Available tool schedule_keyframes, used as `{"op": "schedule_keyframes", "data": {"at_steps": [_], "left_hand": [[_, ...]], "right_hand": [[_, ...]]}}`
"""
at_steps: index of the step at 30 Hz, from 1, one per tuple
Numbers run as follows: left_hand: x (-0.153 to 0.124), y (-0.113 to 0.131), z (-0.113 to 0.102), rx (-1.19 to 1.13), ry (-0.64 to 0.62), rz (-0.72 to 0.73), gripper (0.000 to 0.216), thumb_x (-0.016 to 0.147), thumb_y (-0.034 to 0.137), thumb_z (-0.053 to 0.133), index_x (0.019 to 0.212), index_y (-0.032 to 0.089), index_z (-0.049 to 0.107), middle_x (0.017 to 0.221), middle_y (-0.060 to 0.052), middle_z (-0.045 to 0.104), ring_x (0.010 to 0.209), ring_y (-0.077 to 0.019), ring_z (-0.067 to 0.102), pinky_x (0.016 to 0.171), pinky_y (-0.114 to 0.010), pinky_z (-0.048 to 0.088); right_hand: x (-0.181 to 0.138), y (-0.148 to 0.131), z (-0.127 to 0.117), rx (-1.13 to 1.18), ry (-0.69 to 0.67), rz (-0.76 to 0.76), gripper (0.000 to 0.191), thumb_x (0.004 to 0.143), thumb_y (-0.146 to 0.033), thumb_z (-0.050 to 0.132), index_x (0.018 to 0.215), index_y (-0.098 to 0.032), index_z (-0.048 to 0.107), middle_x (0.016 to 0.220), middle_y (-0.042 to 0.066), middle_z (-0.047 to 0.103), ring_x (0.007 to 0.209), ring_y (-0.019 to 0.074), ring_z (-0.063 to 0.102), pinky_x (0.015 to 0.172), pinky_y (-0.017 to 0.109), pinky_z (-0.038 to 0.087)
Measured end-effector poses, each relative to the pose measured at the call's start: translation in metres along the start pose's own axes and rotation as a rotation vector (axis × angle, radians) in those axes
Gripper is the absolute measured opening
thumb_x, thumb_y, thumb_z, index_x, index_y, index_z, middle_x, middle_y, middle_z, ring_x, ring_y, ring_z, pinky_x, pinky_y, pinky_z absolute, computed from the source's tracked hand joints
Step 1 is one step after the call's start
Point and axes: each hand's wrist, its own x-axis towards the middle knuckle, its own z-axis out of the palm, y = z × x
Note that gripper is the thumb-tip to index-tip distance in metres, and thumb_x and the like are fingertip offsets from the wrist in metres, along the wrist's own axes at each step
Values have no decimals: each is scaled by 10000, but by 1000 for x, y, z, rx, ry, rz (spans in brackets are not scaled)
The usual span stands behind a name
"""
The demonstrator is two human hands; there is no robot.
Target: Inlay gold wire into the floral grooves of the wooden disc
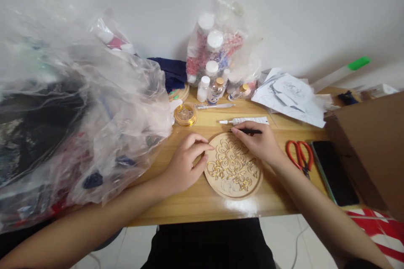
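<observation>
A round wooden plate [233, 196] lies on the table, bearing a flower design in gold wire [232, 155]; some pencil-like lines show near its lower edge. At the plate's left rim is my left hand [187, 164], fingers apart and bent, fingertips touching or just over the rim, with nothing seen in them. My right hand [260, 141] is over the plate's upper right, closed on slim black tweezers [252, 131] whose tips point left near the top rim. Just behind that hand lies a white glue tube [249, 120].
A spool of gold wire [185, 114], a pen [214, 106], small bottles [216, 90] and bagged jars [215, 42] stand behind. Plastic bags [120, 92] crowd the left. Rightward are red-handled pliers [299, 155], a phone [334, 172], a cardboard box [372, 143] and paper sheets [290, 92].
</observation>
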Motion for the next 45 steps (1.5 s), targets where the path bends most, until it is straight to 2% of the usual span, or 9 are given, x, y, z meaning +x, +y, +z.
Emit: {"op": "schedule_keyframes", "data": {"at_steps": [11, 19, 24, 31, 35, 40, 45], "left_hand": [[0, -1, 0, 14, 0, 14, 189, 879, 97, 542, 1010, 207, 624, 1034, -52, 556, 1002, -179, 573, 882, -386, 517], [0, 0, 0, 10, -9, -7, 191, 877, 87, 537, 995, 206, 629, 1036, -49, 557, 1007, -178, 572, 892, -378, 509], [-1, -2, 1, 20, -8, -1, 199, 872, 79, 543, 1003, 201, 629, 1041, -51, 557, 1001, -175, 570, 887, -373, 500], [0, -2, 1, 9, -7, 17, 196, 868, 70, 548, 999, 187, 635, 1028, -50, 547, 997, -166, 567, 884, -352, 500], [0, -4, 2, 3, -3, 33, 168, 875, 90, 556, 989, 182, 639, 1029, -49, 536, 995, -165, 566, 906, -361, 492], [-1, -7, 3, 9, -14, 29, 165, 872, 97, 565, 985, 192, 640, 1031, -43, 535, 1017, -174, 558, 933, -381, 476], [-1, -6, 3, 23, -5, 44, 166, 866, 88, 569, 980, 187, 641, 1031, -45, 535, 1012, -171, 559, 927, -375, 475]], "right_hand": [[2, -1, -11, 24, -21, -18, 192, 757, -344, 657, 690, -170, 706, 705, 60, 730, 615, 160, 649, 573, 283, 519], [3, 1, -8, -5, -19, 7, 202, 764, -355, 646, 716, -172, 717, 714, 66, 734, 616, 165, 645, 573, 289, 509], [9, 1, -9, -27, -74, -1, 193, 764, -354, 641, 727, -185, 727, 725, 65, 740, 616, 169, 642, 578, 299, 492], [24, -1, -16, -42, -223, -57, 179, 755, -354, 679, 747, -184, 736, 786, 63, 750, 684, 182, 659, 622, 307, 495], [22, -3, -17, -65, -165, -82, 147, 748, -322, 719, 732, -176, 730, 718, 52, 724, 630, 163, 624, 599, 305, 475], [13, -1, -15, -118, -76, -37, 89, 734, -260, 744, 717, -175, 723, 693, 44, 705, 596, 151, 599, 573, 303, 466], [10, 2, -11, -117, -79, -31, 37, 733, -200, 738, 710, -177, 719, 670, 32, 696, 588, 147, 598, 590, 311, 475]]}}
